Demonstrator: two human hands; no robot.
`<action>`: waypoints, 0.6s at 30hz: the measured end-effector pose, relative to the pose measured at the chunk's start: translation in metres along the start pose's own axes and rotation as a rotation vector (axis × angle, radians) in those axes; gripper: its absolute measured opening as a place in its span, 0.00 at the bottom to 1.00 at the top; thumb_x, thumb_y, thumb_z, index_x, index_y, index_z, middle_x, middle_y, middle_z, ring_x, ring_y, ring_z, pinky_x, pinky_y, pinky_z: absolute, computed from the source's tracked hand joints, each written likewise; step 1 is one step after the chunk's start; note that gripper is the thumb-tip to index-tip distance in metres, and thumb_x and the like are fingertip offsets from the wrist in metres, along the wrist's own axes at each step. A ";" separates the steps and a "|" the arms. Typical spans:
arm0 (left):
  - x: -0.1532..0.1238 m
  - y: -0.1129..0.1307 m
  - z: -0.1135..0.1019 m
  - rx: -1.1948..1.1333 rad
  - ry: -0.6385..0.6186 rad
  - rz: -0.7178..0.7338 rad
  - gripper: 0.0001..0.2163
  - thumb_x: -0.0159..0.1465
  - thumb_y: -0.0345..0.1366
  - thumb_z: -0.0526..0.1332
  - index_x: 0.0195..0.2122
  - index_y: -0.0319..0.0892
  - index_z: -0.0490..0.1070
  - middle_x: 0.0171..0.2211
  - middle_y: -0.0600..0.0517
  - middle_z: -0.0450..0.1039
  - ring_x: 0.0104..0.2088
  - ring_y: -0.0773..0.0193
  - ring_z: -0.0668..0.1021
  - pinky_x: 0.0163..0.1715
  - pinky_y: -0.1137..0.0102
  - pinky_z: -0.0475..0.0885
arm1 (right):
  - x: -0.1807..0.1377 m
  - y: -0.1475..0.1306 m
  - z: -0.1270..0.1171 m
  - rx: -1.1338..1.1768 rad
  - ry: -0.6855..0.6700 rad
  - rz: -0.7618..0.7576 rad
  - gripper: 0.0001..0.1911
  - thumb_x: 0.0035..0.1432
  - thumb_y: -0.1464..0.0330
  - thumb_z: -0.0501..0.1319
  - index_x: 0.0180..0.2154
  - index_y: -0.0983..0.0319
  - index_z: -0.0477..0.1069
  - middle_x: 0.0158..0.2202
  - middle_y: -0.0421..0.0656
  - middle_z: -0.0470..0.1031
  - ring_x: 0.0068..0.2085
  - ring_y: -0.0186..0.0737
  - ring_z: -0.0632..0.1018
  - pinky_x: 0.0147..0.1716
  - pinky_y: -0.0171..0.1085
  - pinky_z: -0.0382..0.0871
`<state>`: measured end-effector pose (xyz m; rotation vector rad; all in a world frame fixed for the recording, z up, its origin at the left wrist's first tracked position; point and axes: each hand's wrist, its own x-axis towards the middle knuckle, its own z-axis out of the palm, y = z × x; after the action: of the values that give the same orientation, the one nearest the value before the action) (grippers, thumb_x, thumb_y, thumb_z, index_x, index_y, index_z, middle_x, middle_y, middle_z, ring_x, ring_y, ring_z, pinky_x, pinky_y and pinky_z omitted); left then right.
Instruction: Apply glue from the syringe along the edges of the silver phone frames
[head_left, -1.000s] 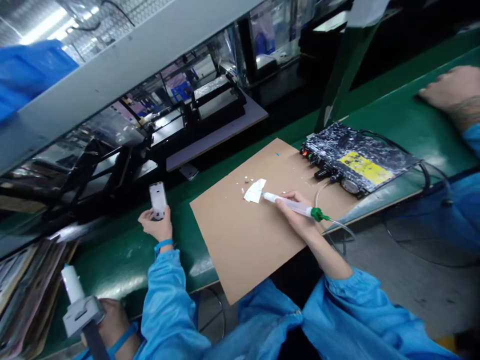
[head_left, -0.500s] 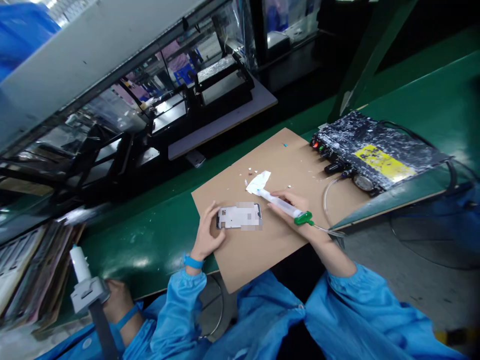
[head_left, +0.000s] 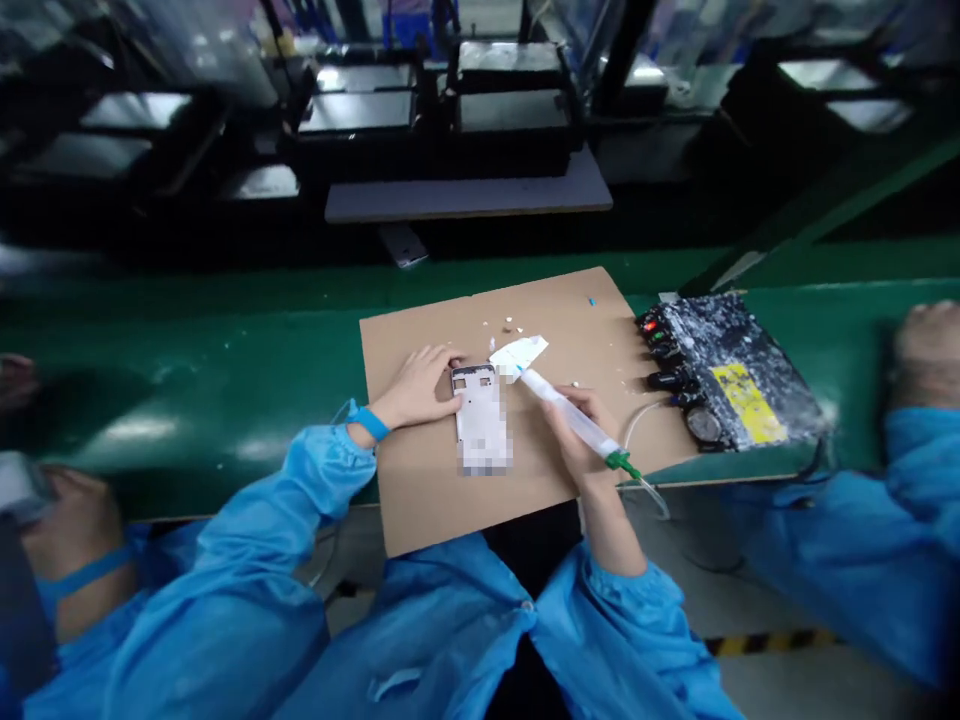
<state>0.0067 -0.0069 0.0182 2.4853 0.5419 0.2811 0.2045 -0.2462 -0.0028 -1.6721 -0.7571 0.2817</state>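
My left hand point(head_left: 426, 388) grips the upper left corner of a pale phone frame point(head_left: 482, 425), its thumb on the left edge and its fingers around the top. The frame lies on a brown cardboard sheet point(head_left: 427, 510), part of it blurred out. My right hand point(head_left: 581, 430) is closed around a clear dispensing syringe point(head_left: 576, 420) with a green cap and a thin hose at its rear. The syringe's tip points up and left, at the lower edge of a crumpled white paper scrap point(head_left: 519, 354). Whether it touches the paper I cannot tell.
Right of the cardboard stands a paint-spattered control box point(head_left: 727, 370) with knobs and a gauge. Small white crumbs point(head_left: 508, 322) lie behind the paper. A raised shelf board point(head_left: 472, 198) runs along the back. Co-workers' hands point(head_left: 930, 345) point(head_left: 75, 520) are at both sides.
My view has swung level. The phone frame has turned from lying sideways to lengthwise, and my left hand now holds its top corner. The syringe stays in my right hand near the paper.
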 end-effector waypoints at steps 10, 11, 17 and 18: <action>-0.007 0.001 0.019 0.003 0.065 0.067 0.26 0.65 0.64 0.71 0.47 0.46 0.74 0.50 0.48 0.79 0.52 0.48 0.78 0.55 0.55 0.67 | 0.007 -0.015 0.015 0.006 -0.140 0.106 0.24 0.60 0.45 0.73 0.43 0.57 0.75 0.31 0.41 0.79 0.31 0.44 0.80 0.33 0.41 0.75; -0.007 0.000 0.019 -0.006 0.067 0.076 0.25 0.66 0.64 0.69 0.46 0.46 0.75 0.49 0.48 0.79 0.51 0.49 0.77 0.54 0.56 0.66 | 0.006 -0.015 0.017 -0.007 -0.156 0.114 0.24 0.59 0.45 0.73 0.43 0.56 0.75 0.30 0.40 0.79 0.30 0.44 0.80 0.33 0.41 0.75; -0.009 0.001 0.018 -0.045 0.094 0.087 0.24 0.69 0.64 0.66 0.45 0.46 0.75 0.47 0.49 0.79 0.49 0.52 0.77 0.52 0.57 0.65 | 0.001 -0.011 0.019 -0.078 -0.185 0.094 0.25 0.58 0.43 0.73 0.39 0.56 0.74 0.30 0.42 0.80 0.29 0.44 0.80 0.32 0.42 0.75; -0.009 0.001 0.019 -0.037 0.097 0.086 0.24 0.69 0.64 0.66 0.45 0.46 0.75 0.47 0.49 0.79 0.49 0.52 0.77 0.52 0.57 0.65 | 0.001 -0.011 0.018 -0.085 -0.197 0.090 0.25 0.59 0.43 0.73 0.39 0.56 0.75 0.30 0.42 0.80 0.30 0.45 0.80 0.32 0.42 0.75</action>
<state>0.0051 -0.0210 0.0030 2.4718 0.4655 0.4431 0.1911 -0.2309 0.0032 -1.7788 -0.8510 0.4886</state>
